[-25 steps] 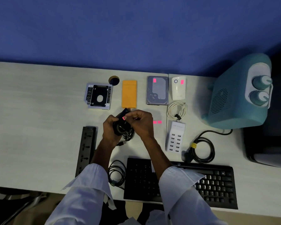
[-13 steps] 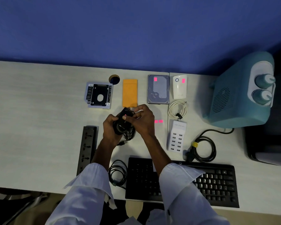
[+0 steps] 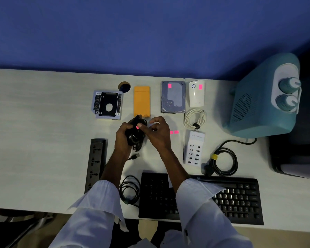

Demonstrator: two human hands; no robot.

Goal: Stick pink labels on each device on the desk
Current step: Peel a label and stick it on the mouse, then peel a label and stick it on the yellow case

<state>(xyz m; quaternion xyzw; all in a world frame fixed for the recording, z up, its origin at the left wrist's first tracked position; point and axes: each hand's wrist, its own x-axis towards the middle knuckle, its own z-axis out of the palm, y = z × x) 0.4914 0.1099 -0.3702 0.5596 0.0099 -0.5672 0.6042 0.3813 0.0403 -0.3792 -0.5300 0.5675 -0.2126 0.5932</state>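
Gripping a black corded device (image 3: 132,136) just above the surface (image 3: 43,131) near the orange case (image 3: 141,101), the left hand (image 3: 123,138) curls round it while the right hand (image 3: 157,133) rests its thumb on the pink label (image 3: 137,127) there, other fingers loosely curled, spare labels (image 3: 174,132) lying just to its right

A pink label (image 3: 137,127) sits on the black corded device (image 3: 132,138) — two spare labels (image 3: 174,132) lie flat near it.
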